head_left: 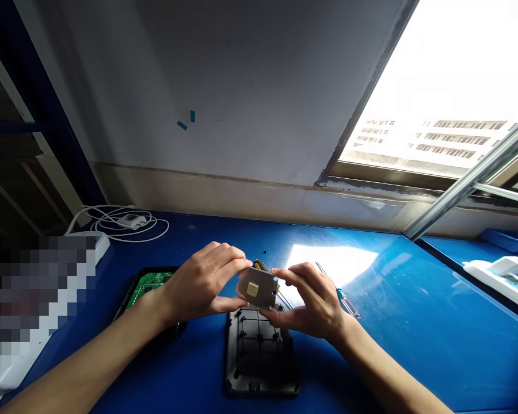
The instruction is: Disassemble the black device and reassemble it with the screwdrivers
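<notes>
A small grey metal plate (264, 289) with a pale yellowish square on its face is held up between both hands. My left hand (207, 283) pinches its left edge between thumb and fingers. At the right edge, my right hand (311, 302) grips it the same way. Below the plate lies a black plastic cover (261, 362) with ribs on its inside. To the left, partly behind my left forearm, a green circuit board (151, 283) sits in a black housing.
Screwdriver-like tools (347, 303) lie right of my right hand, and a yellow-black handle (259, 264) shows behind the plate. A coiled white cable with a charger (132, 221) lies at the back left. White power strips (507, 287) stand at the right and left.
</notes>
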`<state>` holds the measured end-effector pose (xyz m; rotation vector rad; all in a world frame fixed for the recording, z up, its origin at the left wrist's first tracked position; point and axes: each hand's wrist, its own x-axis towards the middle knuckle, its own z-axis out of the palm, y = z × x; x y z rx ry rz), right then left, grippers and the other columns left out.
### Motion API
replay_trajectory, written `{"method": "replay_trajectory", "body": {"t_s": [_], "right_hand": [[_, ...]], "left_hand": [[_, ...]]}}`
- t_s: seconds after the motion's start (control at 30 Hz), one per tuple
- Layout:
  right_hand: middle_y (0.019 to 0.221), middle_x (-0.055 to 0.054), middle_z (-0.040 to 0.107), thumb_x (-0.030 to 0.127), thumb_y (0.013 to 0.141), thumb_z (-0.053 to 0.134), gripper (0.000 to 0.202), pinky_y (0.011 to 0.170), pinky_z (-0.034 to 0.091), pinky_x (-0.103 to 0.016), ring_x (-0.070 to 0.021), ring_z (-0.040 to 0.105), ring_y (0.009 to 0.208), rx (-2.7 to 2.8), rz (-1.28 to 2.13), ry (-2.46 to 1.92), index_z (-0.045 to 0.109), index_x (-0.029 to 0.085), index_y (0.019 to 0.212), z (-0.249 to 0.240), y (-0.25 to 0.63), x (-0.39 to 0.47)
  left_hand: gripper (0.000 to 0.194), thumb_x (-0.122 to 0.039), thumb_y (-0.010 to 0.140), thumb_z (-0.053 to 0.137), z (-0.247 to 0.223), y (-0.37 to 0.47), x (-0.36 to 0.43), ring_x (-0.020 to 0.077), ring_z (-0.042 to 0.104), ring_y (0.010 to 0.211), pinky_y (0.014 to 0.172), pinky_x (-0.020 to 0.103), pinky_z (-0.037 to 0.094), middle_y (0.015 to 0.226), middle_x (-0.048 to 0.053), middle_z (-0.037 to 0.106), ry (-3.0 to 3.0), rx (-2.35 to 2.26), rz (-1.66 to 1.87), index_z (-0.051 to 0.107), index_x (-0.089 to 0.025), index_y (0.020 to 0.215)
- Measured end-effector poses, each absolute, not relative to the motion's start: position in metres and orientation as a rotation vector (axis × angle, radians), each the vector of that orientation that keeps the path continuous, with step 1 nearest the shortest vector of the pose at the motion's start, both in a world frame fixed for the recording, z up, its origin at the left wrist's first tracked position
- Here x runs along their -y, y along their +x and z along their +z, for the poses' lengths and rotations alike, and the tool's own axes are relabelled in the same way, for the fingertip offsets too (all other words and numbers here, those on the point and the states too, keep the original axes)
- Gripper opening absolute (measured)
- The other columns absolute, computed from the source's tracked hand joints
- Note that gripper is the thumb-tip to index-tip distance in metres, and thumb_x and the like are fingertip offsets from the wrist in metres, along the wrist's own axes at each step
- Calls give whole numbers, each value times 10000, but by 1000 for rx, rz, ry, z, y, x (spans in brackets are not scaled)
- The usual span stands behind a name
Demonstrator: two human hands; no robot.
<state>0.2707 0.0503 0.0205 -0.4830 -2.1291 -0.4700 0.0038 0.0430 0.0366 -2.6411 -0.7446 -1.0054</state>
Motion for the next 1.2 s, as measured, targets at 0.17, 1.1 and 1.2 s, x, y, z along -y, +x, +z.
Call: {"method": "replay_trajectory", "body": {"t_s": [0.17,1.1,1.2], "right_hand": [[827,-51,685,396,867,777,531,494,541,-299,-176,621,638,2081,-458,-442,601,156,1306,22,259,-42],[824,-32,653,310,826,764,553,452,511,-297,-177,620,594,2096,-294,-472,584,190,1335,18,246,-32],[840,-30,645,319,875,750,539,467,528,-290,-165,616,595,2111,-261,-469,565,194,1366,17,247,-33]], "left_hand": [[386,-395,956,766,35,9,-43,292,702,973,858,427,557,1101,116,744,-2656,727,-956,632,-125,1198],[425,-501,956,753,23,22,-36,273,666,997,846,393,520,1124,100,736,-2790,741,-1030,649,-153,1176],[406,-482,973,739,25,22,-35,274,671,981,835,389,513,1104,103,734,-2787,731,-1093,648,-142,1176]]}}
